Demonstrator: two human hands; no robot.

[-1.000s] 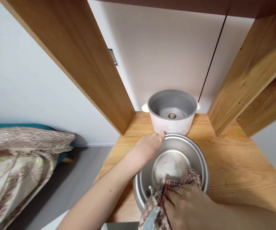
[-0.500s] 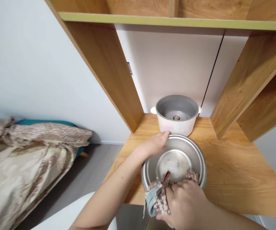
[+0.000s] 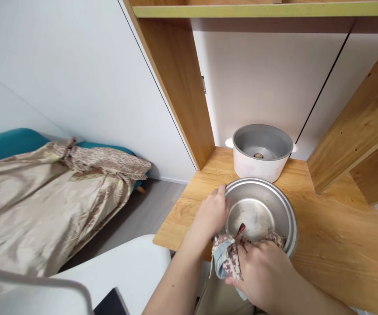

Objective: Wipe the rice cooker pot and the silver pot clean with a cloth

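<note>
A round silver inner pot (image 3: 253,216) sits at the near edge of the wooden desk, its opening facing up toward me. My left hand (image 3: 212,209) grips its left rim, thumb side toward the inside. Bunched in my right hand (image 3: 263,267) is a brown-and-white patterned cloth (image 3: 231,262) with a pale blue edge and a small red-and-black tag. This cloth lies over the pot's near rim, and part of it reaches the inner wall. Just behind the pot stands a white rice cooker body (image 3: 257,168), lidless, with a grey interior and a round metal piece at its bottom.
The wooden desk (image 3: 333,236) has upright boards and a yellow-edged shelf (image 3: 267,9) above. A white chair (image 3: 136,258) with a dark flat object (image 3: 112,302) on it stands at lower left. Farther left, a beige cover (image 3: 87,192) drapes over teal furniture (image 3: 15,142).
My view has turned left, showing more of the chair and covered furniture. My left hand has shifted from the pot's far-left rim to its left side. The right hand still holds the cloth.
</note>
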